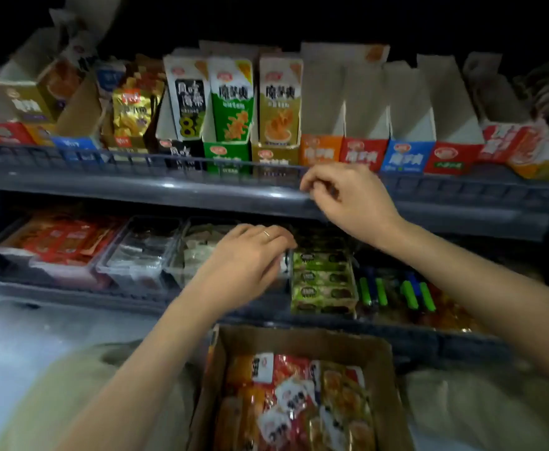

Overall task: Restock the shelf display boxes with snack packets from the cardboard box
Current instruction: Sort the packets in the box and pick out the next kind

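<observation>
Left fingers: the fingers (276, 237) of the left hand (247, 255) are bent downward, a ring (266, 233) being worn on one; their tips are hidden, so a hold cannot be told.
Right fingers: the fingers (312, 182) of the right hand (348, 196) are curled close to the thumb; whether anything is pinched cannot be told.
Left hand's place: it is held over the clear trays (136, 255) on the lower shelf, just beside the tray of green packets (322, 281).
Right hand's place: it is raised at the front rail of the upper shelf (169, 187).
Display boxes: a row is stood upright along the upper shelf; those behind the right hand (409, 102) are seen hollow, those further left are filled.
Cardboard box: the cardboard box (299, 340) is set open below both arms, nearest the camera.
Snack packets: red and orange snack packets (299, 402) are lain inside the cardboard box.
</observation>
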Demonstrator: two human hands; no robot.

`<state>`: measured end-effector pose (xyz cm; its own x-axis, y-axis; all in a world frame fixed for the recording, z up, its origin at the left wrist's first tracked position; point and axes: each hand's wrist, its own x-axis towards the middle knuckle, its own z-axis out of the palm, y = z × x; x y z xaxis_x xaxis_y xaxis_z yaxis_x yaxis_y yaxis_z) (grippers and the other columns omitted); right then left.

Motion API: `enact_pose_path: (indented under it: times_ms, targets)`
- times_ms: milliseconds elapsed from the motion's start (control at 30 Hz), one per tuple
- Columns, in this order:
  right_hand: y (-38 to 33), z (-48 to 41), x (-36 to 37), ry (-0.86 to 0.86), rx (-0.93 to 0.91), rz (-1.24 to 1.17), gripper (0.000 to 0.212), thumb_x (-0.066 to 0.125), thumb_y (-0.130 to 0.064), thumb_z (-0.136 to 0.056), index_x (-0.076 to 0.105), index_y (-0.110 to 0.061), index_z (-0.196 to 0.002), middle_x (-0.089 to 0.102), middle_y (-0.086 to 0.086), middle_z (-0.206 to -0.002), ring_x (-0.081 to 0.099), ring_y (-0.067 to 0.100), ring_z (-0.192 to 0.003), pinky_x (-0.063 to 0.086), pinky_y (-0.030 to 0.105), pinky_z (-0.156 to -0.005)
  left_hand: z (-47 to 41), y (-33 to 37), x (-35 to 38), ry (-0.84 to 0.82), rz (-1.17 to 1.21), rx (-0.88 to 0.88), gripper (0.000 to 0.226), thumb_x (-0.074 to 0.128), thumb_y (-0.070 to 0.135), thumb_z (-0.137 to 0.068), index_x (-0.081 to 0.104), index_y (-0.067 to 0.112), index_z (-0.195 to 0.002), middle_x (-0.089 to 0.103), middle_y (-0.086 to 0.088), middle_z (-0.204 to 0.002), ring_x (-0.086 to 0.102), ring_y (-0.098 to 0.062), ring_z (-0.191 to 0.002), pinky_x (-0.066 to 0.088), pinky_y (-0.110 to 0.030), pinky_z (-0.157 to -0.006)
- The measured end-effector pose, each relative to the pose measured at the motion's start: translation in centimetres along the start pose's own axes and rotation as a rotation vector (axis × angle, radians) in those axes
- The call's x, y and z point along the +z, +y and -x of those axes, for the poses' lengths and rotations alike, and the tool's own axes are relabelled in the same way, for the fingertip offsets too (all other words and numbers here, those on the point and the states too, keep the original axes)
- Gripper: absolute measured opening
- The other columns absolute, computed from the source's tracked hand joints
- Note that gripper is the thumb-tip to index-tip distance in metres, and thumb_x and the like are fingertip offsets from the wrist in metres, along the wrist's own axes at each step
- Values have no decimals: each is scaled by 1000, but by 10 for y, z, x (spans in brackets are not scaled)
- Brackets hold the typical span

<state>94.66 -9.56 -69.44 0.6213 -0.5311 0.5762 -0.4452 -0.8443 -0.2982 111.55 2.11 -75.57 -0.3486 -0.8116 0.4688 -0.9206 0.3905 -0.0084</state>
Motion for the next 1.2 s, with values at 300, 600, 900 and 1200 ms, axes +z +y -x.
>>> enact_pose_path:
  times_ms: [300,600,900,1200]
  targets:
    - [10,211,90,-670,202,-125,22,51,-13,-93,69,-17,-104,68,-5,-104,63,13,-91,48,29,-73,109,71,70,-442,163,111,21,60,19,-82,67,15,-101,68,-3,-98,66,-23,-80,53,-34,-69]
    - [34,349,182,-1455,558,-116,26,48,-10,-93,60,-7,-115,62,10,-109,58,19,-82,50,31,-71,168,76,99,-594,276,48,27,62,8,-82,68,11,-109,70,-8,-104,69,-26,-87,57,-39,-72]
    - [19,384,201,-1604,729,-51,89,52,3,-86,-7,-17,-150,59,20,-116,47,20,-64,40,29,-55,172,79,108,-622,292,46,27,69,4,-80,69,8,-107,71,-11,-102,69,-28,-85,55,-39,-73]
    - [35,349,187,-1228,852,-458,24,50,-2,-92,65,-7,-109,50,10,-131,56,21,-106,48,27,-83,177,95,117,-837,475,-189,34,49,13,-96,57,24,-127,40,-2,-147,52,-21,-122,47,-35,-98]
